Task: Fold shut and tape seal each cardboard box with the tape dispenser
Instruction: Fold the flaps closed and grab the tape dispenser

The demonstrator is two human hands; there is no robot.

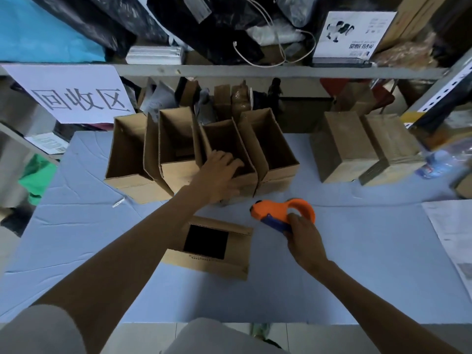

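Back-left row: four open brown cardboard boxes [176, 175] stand side by side at the rear of the blue-grey covered table [357, 251], flaps up, no top closed
Left hand: the left hand [219, 172] lies over the near rim of the third box in that row, fingers spread and reaching into the opening; whether they pinch the wall I cannot tell
Near box: a small open brown cardboard box [208, 247] sits alone toward the front edge, beside the left forearm, its flaps splayed outward and its inside dark
Tape dispenser: the orange tape dispenser with a blue handle [281, 213] rests on the table just right of the small box, between it and the row
Right hand: the right hand [304, 236] is curled round the blue handle, holding the dispenser low against the table
Right-hand pair: two closed brown cardboard boxes [342, 149] stand touching each other, well apart from the open row; they look finished
Step in hand: likely drawing the third box out of the row to fold and tape it
Doing it well: set the thumb outside and the fingers inside the near wall, then slide the box instead of lifting it, since its neighbours press against it; fold the flaps flat, pin the seam with the left hand and run the tape along it
Risk: the neighbouring flaps may catch and tip a box
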